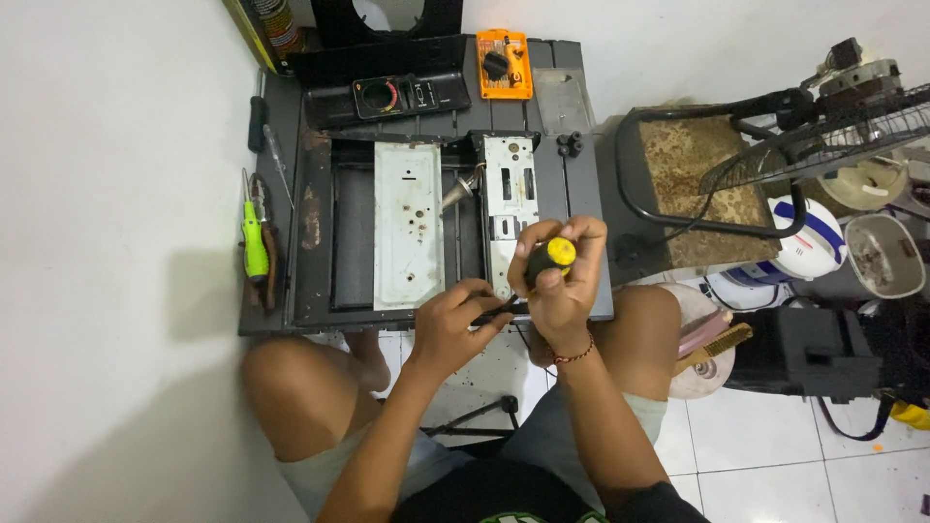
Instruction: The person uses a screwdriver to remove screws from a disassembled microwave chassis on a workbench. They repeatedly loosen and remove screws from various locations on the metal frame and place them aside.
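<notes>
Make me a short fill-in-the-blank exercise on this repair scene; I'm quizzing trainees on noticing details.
1. The right hand grips a screwdriver whose handle end is black and ____.
2. The left hand rests at the ____ edge of the dark workbench.
3. The orange meter lies at the bench's ____ end.
4. A green-handled tool lies on the bench's ____ side.

Missing words: yellow; near; far; left

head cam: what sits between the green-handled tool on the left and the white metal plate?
In the head view, only the dark frame's rusty left rail lies between the green-handled tool and the white plate.
</notes>
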